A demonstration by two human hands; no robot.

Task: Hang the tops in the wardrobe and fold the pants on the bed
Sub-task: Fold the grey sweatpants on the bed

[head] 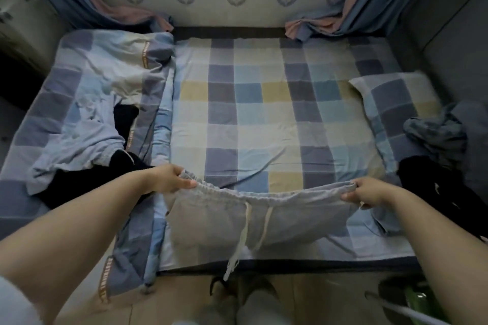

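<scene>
Left fingers [184, 182]: curled over the left end of the waistband, thumb beneath, pinching the gathered elastic.
Right fingers [350, 194]: curled round the right end of the waistband, pinching it from above.
Left hand [169, 178]: raised just above the near part of the bed, forearm coming in from the lower left.
Right hand [369, 192]: level with the left one, so the band spans between them with a slight sag.
Grey pants [237, 221]: held by the waistband, front facing the camera, body draping over the near edge of the mattress; the legs are hidden below.
Drawstrings [247, 229]: two pale cords hanging from the middle of the band, frayed ends past the bed edge.
Bed [264, 113]: checked sheet, open middle area just beyond the pants.
Step in hand, as judged: spreading the pants flat before the first fold.
Handling advice: keep both pinches even, draw the band taut, carry it forward onto the open sheet so the legs trail out straight; tuck the cords in before folding.
Risk: soft cloth may bunch at the mattress edge if lowered slack.
Folded quilt [79, 87]: left of the bed, with a pale blue garment [87, 134] and black garment [87, 182] on it.
Pillow [396, 103]: right side, dark clothes [435, 137] heaped beside it.
</scene>
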